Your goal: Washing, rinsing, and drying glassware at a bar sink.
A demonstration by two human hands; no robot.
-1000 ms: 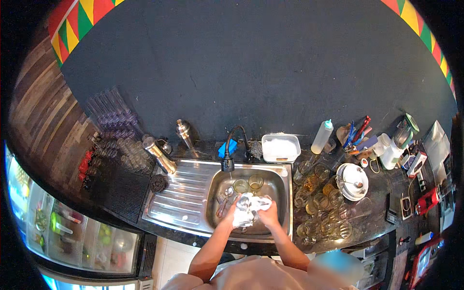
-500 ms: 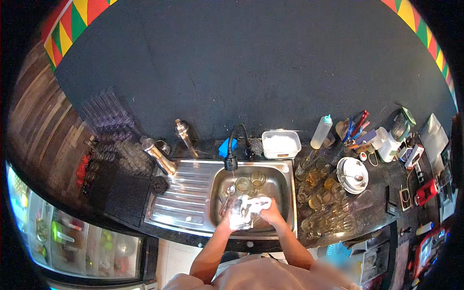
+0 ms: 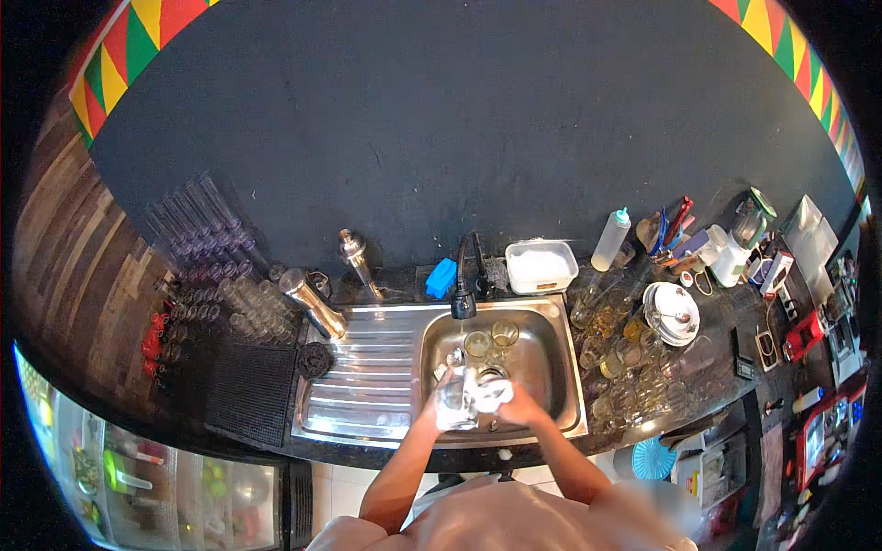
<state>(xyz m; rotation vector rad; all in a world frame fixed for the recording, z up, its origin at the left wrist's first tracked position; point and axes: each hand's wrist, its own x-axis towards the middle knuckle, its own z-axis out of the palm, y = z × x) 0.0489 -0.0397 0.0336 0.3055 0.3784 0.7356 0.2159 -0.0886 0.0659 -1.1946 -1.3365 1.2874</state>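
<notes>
The fingers of the left hand [image 3: 434,410] are closed around a clear glass [image 3: 456,406], at the lower centre of the frame, over the sink [image 3: 542,367]. The fingers of the right hand [image 3: 519,408] grip a white wad [image 3: 494,395] just beside that glass; from where I stand I cannot tell whether it is cloth or sponge. Above the hands in the frame, two more glasses [image 3: 477,344] sit in the sink, near a black tap [image 3: 464,305]. A ribbed metal drainboard [image 3: 358,376] adjoins on the left, a metal shaker [image 3: 312,303] at its upper left corner. Right of centre, many tumblers [image 3: 629,354] crowd the dark counter [image 3: 721,390].
</notes>
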